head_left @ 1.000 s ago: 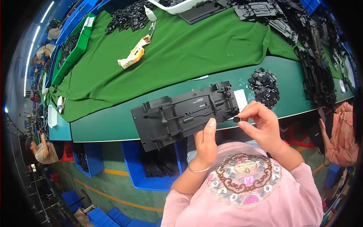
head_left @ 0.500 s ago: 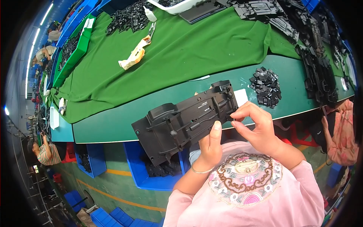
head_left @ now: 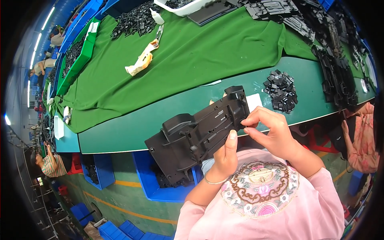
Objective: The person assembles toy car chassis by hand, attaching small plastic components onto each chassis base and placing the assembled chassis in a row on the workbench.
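A long black moulded plastic housing [head_left: 208, 124] is held tilted over the table's near edge. My left hand [head_left: 225, 159] grips its lower side, thumb on the face toward me; the other fingers are mostly hidden behind it, with fingertips showing past the far edge. At the housing's right end, my right hand [head_left: 273, 129] is closed in a pinch, thumb and forefinger against the edge. Whatever sits between those fingertips is too small to make out. Just beyond lie a white sheet [head_left: 254, 101] and a pile of small black plastic pieces [head_left: 281, 92].
Green cloth [head_left: 192, 52] covers the table's far part, with a wrapped hand tool [head_left: 142, 61] on it. More black parts [head_left: 338, 80] are stacked at right. Below the table edge stands a blue bin [head_left: 146, 188]. Co-workers sit at the right [head_left: 362, 140] and far left [head_left: 54, 163].
The housing has turned a little in my left hand, its left end shifting right and downward. My right hand stays pinched at its right end.
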`<state>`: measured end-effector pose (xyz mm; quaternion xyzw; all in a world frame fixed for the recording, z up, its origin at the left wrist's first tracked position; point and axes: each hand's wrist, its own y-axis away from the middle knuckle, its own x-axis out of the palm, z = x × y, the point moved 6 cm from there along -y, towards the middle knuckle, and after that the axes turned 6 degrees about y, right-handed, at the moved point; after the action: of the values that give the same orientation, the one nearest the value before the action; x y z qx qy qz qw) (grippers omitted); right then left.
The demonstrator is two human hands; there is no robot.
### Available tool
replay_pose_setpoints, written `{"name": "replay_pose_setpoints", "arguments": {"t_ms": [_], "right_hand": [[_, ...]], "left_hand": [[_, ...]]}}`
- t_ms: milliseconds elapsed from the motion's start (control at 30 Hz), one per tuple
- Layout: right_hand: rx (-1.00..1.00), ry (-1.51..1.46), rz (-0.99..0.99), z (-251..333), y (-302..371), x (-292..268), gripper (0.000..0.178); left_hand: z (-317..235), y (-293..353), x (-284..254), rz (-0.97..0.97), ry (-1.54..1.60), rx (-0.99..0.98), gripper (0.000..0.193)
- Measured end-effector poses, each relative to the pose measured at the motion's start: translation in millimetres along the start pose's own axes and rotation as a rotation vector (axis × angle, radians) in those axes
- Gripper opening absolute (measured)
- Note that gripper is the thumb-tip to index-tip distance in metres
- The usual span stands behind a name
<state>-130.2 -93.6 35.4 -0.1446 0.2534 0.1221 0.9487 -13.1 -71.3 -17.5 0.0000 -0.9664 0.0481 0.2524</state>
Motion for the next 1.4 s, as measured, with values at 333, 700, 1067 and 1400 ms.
{"name": "replay_pose_setpoints", "arguments": {"t_ms": [333, 700, 1067, 1400], "right_hand": [[-0.007, 0.003, 0.017, 0.6, 0.0, -0.7, 0.016], [0.007, 0.025, 0.013, -2.9, -0.2, 1.1, 0.018], [0.398, -0.574, -0.094, -48.5, -4.1, -7.4, 0.028], [0.428, -0.61, 0.097, -62.2, -30.0, 1.2, 0.018]], "left_hand": [[-2.1, -1.8, 4.5, 0.041, -0.029, -0.001, 0.048], [-5.2, -2.4, 6.5, 0.081, -0.058, -0.003, 0.048], [-1.8, 0.4, -7.4, 0.022, -0.044, -0.158, 0.032], [-39.6, 16.9, -25.1, 0.334, -0.323, -0.208, 0.025]]}}
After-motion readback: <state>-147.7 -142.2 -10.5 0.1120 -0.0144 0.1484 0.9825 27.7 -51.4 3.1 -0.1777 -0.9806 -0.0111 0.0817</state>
